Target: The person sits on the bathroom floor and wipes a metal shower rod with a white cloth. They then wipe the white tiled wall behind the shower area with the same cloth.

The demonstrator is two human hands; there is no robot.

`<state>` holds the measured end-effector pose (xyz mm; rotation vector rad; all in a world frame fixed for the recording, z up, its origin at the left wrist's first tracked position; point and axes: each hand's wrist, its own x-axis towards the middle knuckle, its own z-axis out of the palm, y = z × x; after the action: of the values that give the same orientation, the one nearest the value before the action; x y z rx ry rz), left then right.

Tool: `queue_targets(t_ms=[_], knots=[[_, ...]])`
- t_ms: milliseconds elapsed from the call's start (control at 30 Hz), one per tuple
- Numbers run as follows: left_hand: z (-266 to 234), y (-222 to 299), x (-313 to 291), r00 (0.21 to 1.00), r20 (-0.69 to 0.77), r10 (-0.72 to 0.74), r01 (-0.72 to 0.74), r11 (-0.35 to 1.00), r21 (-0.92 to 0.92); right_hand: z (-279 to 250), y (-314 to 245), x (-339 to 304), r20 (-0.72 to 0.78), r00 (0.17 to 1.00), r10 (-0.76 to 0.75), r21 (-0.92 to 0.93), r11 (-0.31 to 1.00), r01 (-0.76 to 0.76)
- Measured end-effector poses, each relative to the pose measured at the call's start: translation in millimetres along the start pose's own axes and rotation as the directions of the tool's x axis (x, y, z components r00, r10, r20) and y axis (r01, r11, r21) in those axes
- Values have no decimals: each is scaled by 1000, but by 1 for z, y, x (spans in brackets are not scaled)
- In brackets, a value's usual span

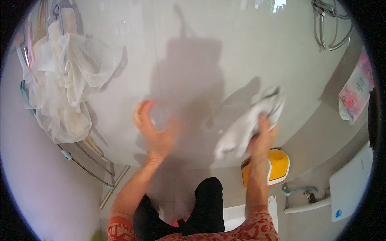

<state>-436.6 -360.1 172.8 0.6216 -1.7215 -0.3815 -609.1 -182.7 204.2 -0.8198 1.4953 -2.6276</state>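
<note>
A bunched white cloth (247,124) with a dark edge along its top hangs in front of the pale tiled wall (132,24). My right hand (263,134) grips it, thumb over the fabric, and its lower end trails to the left. Off to the left, my left hand (155,132) is raised near the wall with its fingers curved and spread apart. It looks empty, though motion blurs it somewhat. A gap separates it from the cloth.
White mesh bags (70,88) hang at left above a metal rack (90,170). Right of my right forearm stands a yellow-and-white bin (278,165). Farther right are a white tank (354,184) with a pipe, a pink floral packet (354,94), and a shower tap (323,8) higher up.
</note>
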Motion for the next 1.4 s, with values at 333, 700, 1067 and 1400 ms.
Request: queue_targets(t_ms=[333,700,1067,1400], knots=[[-28,-107,72,954,93,285,-290,801,523,63,31,113,225,579,-784,-748,242,618],[-17,-133,73,939,140,315,-337,754,564,142,97,43,637,442,-631,-572,-3,820],[-30,-129,74,943,175,283,-331,741,584,133,53,77,736,329,-591,-461,-83,884],[-69,-107,80,920,292,260,-353,875,333,200,43,59,531,240,-812,-598,-159,785]])
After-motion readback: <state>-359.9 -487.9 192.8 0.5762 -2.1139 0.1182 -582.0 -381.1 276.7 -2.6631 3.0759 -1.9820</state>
